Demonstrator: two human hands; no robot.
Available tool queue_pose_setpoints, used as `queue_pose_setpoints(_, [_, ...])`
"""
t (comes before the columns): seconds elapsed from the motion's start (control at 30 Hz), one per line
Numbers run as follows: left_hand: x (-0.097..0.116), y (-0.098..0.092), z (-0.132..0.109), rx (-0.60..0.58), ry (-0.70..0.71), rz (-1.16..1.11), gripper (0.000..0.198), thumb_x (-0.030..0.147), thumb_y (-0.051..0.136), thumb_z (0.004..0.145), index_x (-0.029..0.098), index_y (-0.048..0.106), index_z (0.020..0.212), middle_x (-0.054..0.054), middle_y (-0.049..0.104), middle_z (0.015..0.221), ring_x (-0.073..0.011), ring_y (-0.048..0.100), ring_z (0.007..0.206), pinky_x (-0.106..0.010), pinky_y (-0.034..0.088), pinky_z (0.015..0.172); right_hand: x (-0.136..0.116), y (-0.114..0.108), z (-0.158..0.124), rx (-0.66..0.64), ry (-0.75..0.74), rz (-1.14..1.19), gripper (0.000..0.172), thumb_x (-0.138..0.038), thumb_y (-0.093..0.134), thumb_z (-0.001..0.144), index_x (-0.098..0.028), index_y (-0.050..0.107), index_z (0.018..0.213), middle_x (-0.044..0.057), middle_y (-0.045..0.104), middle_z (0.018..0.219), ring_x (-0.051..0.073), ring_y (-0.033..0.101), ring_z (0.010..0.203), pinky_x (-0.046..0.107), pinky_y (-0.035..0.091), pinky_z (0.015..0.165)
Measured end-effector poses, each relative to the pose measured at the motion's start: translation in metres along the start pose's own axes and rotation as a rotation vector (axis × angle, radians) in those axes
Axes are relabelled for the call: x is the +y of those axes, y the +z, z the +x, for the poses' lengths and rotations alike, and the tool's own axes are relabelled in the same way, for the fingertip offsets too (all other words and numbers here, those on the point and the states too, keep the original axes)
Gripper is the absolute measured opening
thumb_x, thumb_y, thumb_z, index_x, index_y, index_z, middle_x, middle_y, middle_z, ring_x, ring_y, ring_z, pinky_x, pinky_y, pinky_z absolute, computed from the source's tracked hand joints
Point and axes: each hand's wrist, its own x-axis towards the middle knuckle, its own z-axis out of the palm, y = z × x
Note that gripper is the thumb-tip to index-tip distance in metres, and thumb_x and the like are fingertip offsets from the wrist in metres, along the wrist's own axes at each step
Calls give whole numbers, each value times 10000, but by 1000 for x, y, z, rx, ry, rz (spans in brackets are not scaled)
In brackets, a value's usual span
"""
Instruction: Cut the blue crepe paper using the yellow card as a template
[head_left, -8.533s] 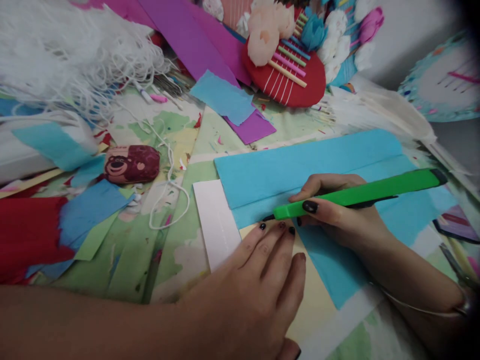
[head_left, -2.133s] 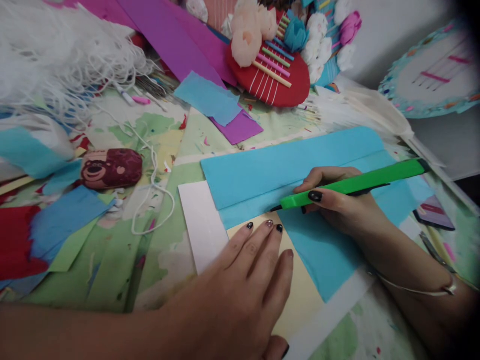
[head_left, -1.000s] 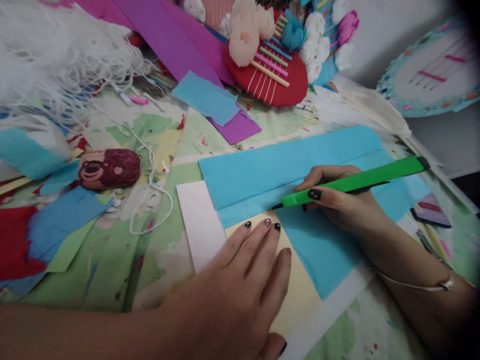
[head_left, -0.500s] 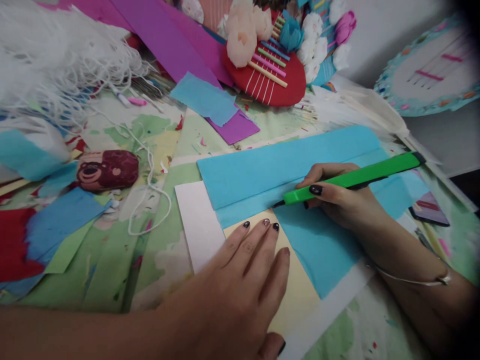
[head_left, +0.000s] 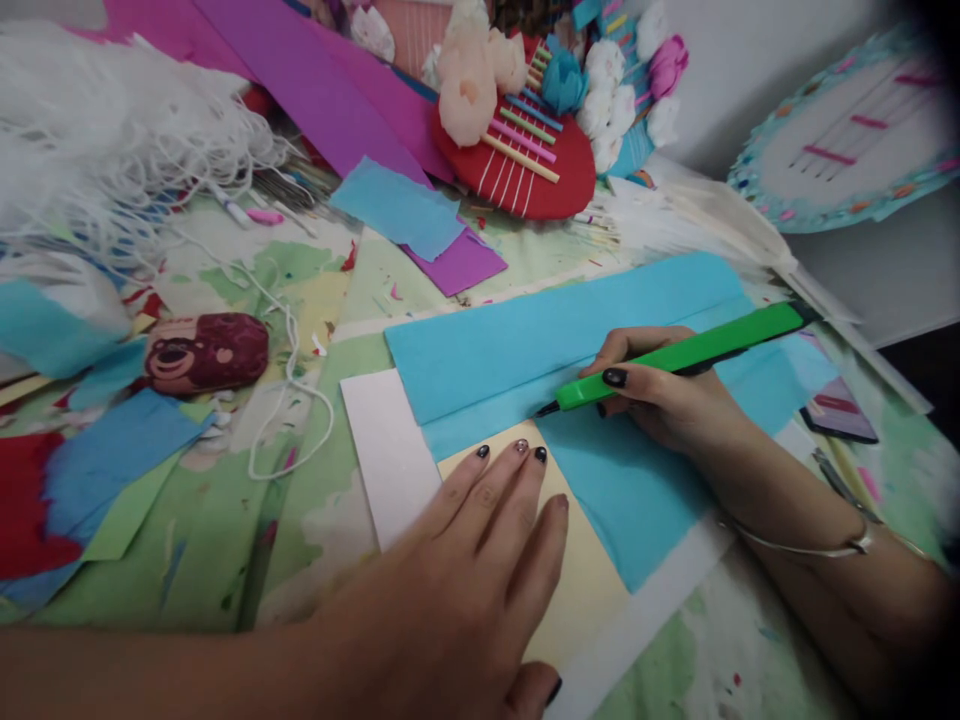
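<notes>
My left hand (head_left: 480, 560) lies flat with fingers stretched over a pale yellow card (head_left: 585, 570), pressing it onto blue paper (head_left: 637, 500). In my right hand (head_left: 667, 390) is a green marker (head_left: 690, 350) with a black tip, held in a writing grip. Its tip is at the card's upper corner, close to or touching the blue paper; I cannot tell which. The blue paper has a crease running along it and rests on a white sheet (head_left: 382, 440). A thin bracelet circles my right wrist.
White string (head_left: 112, 150) is heaped at the far left, one strand trailing near a dark red patterned case (head_left: 206, 352). Purple strips (head_left: 330, 100), a red decorated oval (head_left: 525, 180) and paper flowers stand at the back. Coloured scraps (head_left: 120, 460) lie left, a phone (head_left: 840, 400) right.
The whole view has shifted slightly, so things appear a little further left. My left hand still presses the card, and the marker tip stays by the card's corner.
</notes>
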Motion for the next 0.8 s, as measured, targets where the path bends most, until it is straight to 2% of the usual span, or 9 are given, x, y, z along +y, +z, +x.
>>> queue_pose_setpoints(0.27, [2, -5, -2, -105, 2, -53, 700, 517, 470, 901, 46, 446, 1419, -292, 370, 1469, -438, 370, 1365, -535, 389, 1047, 1, 5, 1, 23, -13, 83, 204, -319, 726, 702, -159, 636, 614, -1, 590, 488, 92, 484, 441, 207, 322, 417])
queue_pose_setpoints(0.4, [5, -6, -2, -53, 9, 0, 673, 520, 434, 926, 39, 482, 1393, -318, 403, 1434, -454, 393, 1343, -555, 385, 1041, 3, 9, 6, 134, 40, 350, 294, -352, 721, 645, -192, 489, 560, -58, 441, 418, 56, 334, 373, 202, 207, 371])
queue_pose_setpoints(0.53, [12, -11, -6, -6, 27, 127, 763, 661, 458, 881, 10, 612, 1250, -357, 493, 1333, -488, 471, 1269, -579, 386, 1015, 5, 11, 11, 170, 32, 452, 341, -355, 739, 627, -203, 435, 599, -87, 378, 455, 41, 264, 386, 208, 177, 383])
queue_pose_setpoints(0.6, [17, -14, -12, -19, 5, 195, 851, 747, 488, 813, 6, 647, 1198, -373, 533, 1277, -506, 499, 1232, -604, 361, 1023, 5, 12, 12, 159, 24, 470, 341, -349, 751, 630, -199, 445, 618, -87, 386, 470, 40, 255, 403, 210, 185, 391])
queue_pose_setpoints(0.67, [23, -16, -20, -33, -43, 249, 900, 799, 511, 749, 53, 640, 1238, -356, 590, 1216, -518, 538, 1180, -645, 330, 1023, 4, 13, 12, 164, 11, 490, 345, -346, 762, 632, -197, 450, 630, -85, 406, 482, 41, 259, 415, 211, 193, 393])
queue_pose_setpoints(0.73, [27, -17, -29, -23, -111, 312, 925, 825, 522, 698, 116, 624, 1283, -325, 643, 1146, -528, 579, 1112, -691, 313, 999, 1, 13, 10, 164, -5, 483, 325, -366, 762, 646, -193, 487, 661, -74, 450, 485, 50, 309, 418, 212, 212, 392])
queue_pose_setpoints(0.8, [25, -20, -37, -28, -171, 384, 971, 845, 517, 659, 106, 634, 1277, -326, 667, 1081, -537, 607, 1045, -718, 327, 961, -3, 11, 4, 163, -24, 448, 310, -428, 739, 691, -176, 573, 761, -39, 554, 520, 66, 395, 426, 212, 253, 391])
